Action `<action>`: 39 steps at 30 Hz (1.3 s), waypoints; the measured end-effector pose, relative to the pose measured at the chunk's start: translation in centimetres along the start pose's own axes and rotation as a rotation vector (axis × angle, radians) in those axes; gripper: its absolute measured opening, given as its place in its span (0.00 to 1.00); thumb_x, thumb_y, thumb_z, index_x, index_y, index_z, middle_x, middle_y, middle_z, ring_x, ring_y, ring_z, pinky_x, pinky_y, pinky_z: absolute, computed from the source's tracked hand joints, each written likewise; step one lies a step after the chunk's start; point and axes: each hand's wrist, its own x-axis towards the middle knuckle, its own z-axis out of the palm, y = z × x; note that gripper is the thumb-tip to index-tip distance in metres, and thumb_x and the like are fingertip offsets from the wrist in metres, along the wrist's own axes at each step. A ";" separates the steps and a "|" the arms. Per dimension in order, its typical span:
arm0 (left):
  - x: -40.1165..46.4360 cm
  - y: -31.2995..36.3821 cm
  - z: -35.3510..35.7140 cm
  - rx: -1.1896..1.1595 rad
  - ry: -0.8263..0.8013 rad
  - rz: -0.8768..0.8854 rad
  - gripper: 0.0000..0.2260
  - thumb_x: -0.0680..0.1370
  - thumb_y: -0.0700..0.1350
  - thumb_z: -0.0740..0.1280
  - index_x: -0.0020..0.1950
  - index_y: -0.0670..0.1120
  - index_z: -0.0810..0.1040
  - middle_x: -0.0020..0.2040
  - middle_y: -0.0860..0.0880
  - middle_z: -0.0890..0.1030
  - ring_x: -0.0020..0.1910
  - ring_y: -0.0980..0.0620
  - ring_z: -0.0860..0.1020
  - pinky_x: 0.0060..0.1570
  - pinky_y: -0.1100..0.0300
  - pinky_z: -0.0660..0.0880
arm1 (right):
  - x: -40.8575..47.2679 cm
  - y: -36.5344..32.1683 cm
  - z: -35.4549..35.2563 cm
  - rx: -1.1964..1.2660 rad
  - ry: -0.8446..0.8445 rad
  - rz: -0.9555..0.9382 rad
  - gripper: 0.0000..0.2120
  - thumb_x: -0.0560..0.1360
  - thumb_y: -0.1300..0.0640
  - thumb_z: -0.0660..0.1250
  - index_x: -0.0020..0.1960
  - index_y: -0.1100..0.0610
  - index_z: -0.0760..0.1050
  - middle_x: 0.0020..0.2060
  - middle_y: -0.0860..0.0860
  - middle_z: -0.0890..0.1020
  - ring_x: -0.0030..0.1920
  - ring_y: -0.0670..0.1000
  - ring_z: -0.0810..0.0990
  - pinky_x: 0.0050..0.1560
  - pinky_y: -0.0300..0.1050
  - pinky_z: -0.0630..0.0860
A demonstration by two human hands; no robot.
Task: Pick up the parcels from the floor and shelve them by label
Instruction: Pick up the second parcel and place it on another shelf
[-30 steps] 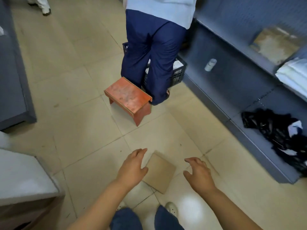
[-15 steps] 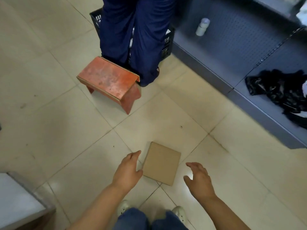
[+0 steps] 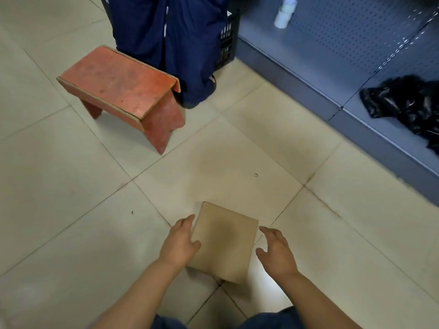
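A flat brown cardboard parcel [image 3: 223, 242] lies on the tiled floor just ahead of my knees, no label visible on its top face. My left hand [image 3: 179, 243] is against the parcel's left edge, thumb over the top face and fingers along the side, not closed around it. To the parcel's right, my right hand [image 3: 275, 251] hovers with its fingers spread, a small gap from the right edge. The blue-grey shelf [image 3: 337, 74] runs along the right side.
A red wooden stool [image 3: 123, 91] stands ahead on the left. Behind it stands a person in dark blue trousers [image 3: 171, 39], in front of a black crate [image 3: 228, 41]. On the bottom shelf are a white roll [image 3: 283, 13] and black plastic bags [image 3: 408, 103].
The view has dropped closer to the floor. Both hands have come nearer the parcel; the left one now touches its left edge and the right one is close to the right edge.
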 end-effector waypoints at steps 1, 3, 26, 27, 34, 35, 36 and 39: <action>1.2 -0.9 1.1 0.005 -0.004 -0.009 0.33 0.72 0.44 0.66 0.74 0.49 0.55 0.70 0.47 0.65 0.65 0.48 0.68 0.60 0.57 0.69 | 1.2 0.7 1.4 0.010 -0.002 0.005 0.28 0.75 0.59 0.62 0.73 0.51 0.58 0.71 0.51 0.63 0.68 0.52 0.64 0.63 0.42 0.66; 3.5 -2.5 3.2 0.022 -0.010 -0.018 0.33 0.72 0.45 0.66 0.74 0.49 0.55 0.70 0.47 0.65 0.67 0.48 0.66 0.60 0.58 0.68 | 3.6 2.0 4.2 0.033 -0.009 0.019 0.30 0.74 0.60 0.62 0.73 0.51 0.57 0.71 0.52 0.62 0.67 0.52 0.66 0.60 0.42 0.69; 13.1 -11.1 12.7 -0.241 -0.161 -0.075 0.40 0.70 0.40 0.68 0.75 0.52 0.49 0.65 0.48 0.72 0.57 0.50 0.72 0.53 0.60 0.69 | 12.0 6.4 16.8 0.361 0.059 0.312 0.47 0.70 0.61 0.65 0.75 0.46 0.35 0.68 0.57 0.61 0.46 0.55 0.74 0.45 0.46 0.73; 13.2 -11.2 12.6 -0.261 -0.162 -0.078 0.40 0.69 0.40 0.69 0.75 0.52 0.50 0.65 0.48 0.72 0.56 0.51 0.72 0.53 0.60 0.69 | 11.9 6.2 16.7 0.370 0.057 0.308 0.47 0.70 0.61 0.65 0.75 0.46 0.35 0.67 0.57 0.62 0.45 0.54 0.74 0.45 0.45 0.73; 13.0 -10.2 10.0 -0.344 -0.096 -0.074 0.43 0.65 0.44 0.71 0.75 0.52 0.52 0.63 0.48 0.74 0.58 0.48 0.74 0.57 0.54 0.72 | 12.2 3.4 14.0 0.404 0.087 0.205 0.48 0.70 0.61 0.67 0.75 0.47 0.36 0.69 0.56 0.60 0.56 0.58 0.73 0.54 0.46 0.72; 12.7 -9.7 9.2 -0.368 -0.071 -0.064 0.42 0.65 0.43 0.71 0.74 0.52 0.53 0.63 0.48 0.74 0.59 0.48 0.74 0.58 0.54 0.72 | 12.3 2.7 13.2 0.404 0.096 0.185 0.49 0.70 0.60 0.68 0.75 0.47 0.35 0.69 0.56 0.60 0.58 0.58 0.73 0.55 0.47 0.72; 12.3 -9.2 8.1 -0.392 -0.046 -0.060 0.42 0.65 0.42 0.72 0.74 0.52 0.54 0.64 0.48 0.73 0.59 0.48 0.73 0.59 0.54 0.71 | 12.2 1.8 12.2 0.406 0.102 0.167 0.49 0.70 0.60 0.68 0.75 0.47 0.35 0.69 0.56 0.60 0.59 0.59 0.73 0.56 0.47 0.72; 9.6 -7.1 3.6 -0.440 0.035 -0.054 0.43 0.65 0.41 0.72 0.74 0.52 0.54 0.66 0.48 0.71 0.61 0.48 0.72 0.59 0.54 0.70 | 10.5 -2.2 8.4 0.426 0.103 0.103 0.49 0.70 0.59 0.68 0.75 0.45 0.35 0.70 0.56 0.59 0.60 0.58 0.73 0.59 0.47 0.71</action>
